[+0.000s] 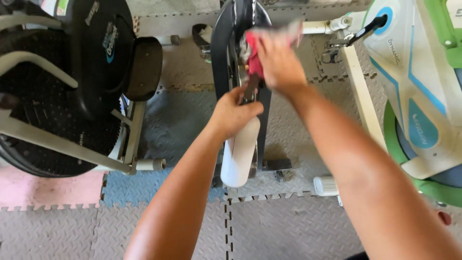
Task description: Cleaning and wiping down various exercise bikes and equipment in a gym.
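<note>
The left hand (234, 114) is closed around the neck of a white spray bottle (239, 155), whose long axis runs nearly straight down toward the floor, its body hanging below the fist and its nozzle end up beside the black upright frame (221, 58) of an exercise machine. Just above and slightly to the right, the right hand (276, 60) is pressed onto a red cloth (253, 58), fingers clamped over it against that same frame; the motion blur hides the fingertips. The two hands sit close, right over left, the cloth just beyond the bottle's top. Outward lie grey interlocking floor mats (269, 226), a black machine with a padded seat (144, 67) on the left, and a white-and-green exercise bike (418, 86) on the right.
</note>
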